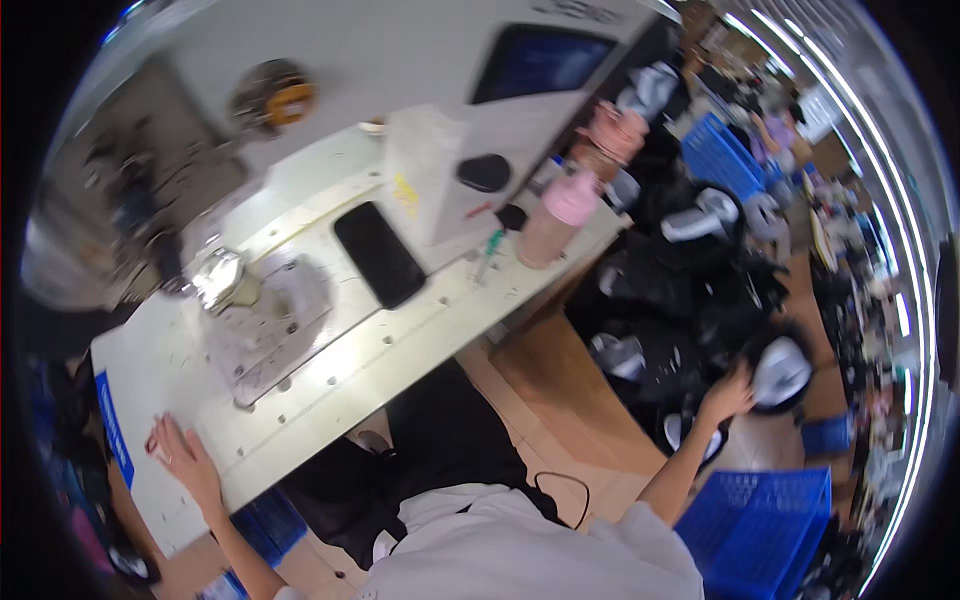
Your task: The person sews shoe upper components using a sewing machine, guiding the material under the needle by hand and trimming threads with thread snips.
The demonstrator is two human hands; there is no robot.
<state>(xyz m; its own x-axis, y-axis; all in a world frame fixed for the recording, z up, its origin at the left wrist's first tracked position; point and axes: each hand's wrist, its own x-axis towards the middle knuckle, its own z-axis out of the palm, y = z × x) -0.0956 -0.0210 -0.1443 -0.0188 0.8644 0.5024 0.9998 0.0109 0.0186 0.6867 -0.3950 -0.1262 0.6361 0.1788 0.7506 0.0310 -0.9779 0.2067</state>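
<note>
My left hand (pixel 187 458) lies flat with fingers spread on the left end of the pale work table (pixel 330 395). Out to the right, my right arm is stretched over a heap of black pieces (pixel 655 290) with white or grey parts. There my right hand (pixel 730 395) grips the edge of a rounded black piece with a white inner side (pixel 781 373). It looks cap-like, but motion blur hides its exact kind. A black phone (pixel 380 255) rests on the table between my hands, away from both.
A large white sewing machine (pixel 420 60) with a screen stands across the table. Near the table's right end are a pink-lidded bottle (pixel 556 215) and a green-handled tool (pixel 492 248). A cardboard box (pixel 570 390) and a blue crate (pixel 755 530) stand on the right.
</note>
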